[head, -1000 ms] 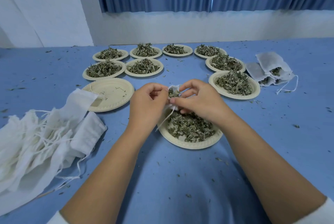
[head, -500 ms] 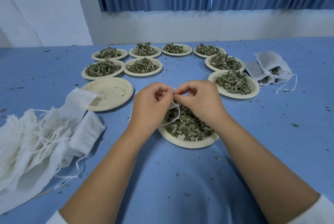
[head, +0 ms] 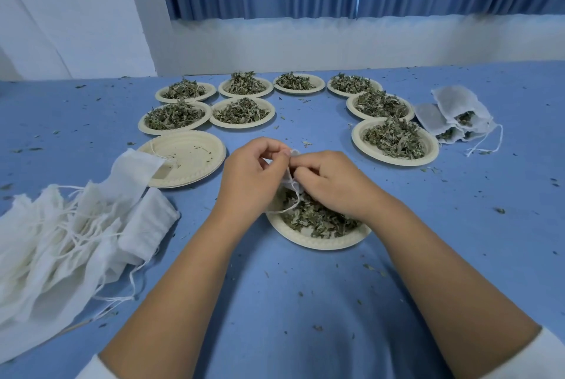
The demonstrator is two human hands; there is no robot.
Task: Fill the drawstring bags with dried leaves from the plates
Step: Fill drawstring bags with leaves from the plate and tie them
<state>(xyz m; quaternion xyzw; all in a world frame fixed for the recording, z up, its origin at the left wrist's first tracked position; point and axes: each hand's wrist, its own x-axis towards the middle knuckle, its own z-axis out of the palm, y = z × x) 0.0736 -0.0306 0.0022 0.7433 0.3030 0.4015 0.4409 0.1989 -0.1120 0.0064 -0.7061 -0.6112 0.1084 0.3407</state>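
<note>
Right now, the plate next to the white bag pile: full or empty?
Empty bar crumbs: the plate shows a bare cream base with a few leaf flecks; a white bag overlaps its left edge.

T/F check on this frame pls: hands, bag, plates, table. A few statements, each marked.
1. The left hand and right hand both pinch a small white bag above the nearest plate. True.
2. The front-left plate, beside the pile of empty bags, is heaped with leaves. False: it holds only a few crumbs.
3. The filled bags lie right of the plates. True.
4. The blue table is free of leaf bits. False: crumbs are scattered across it.
</note>
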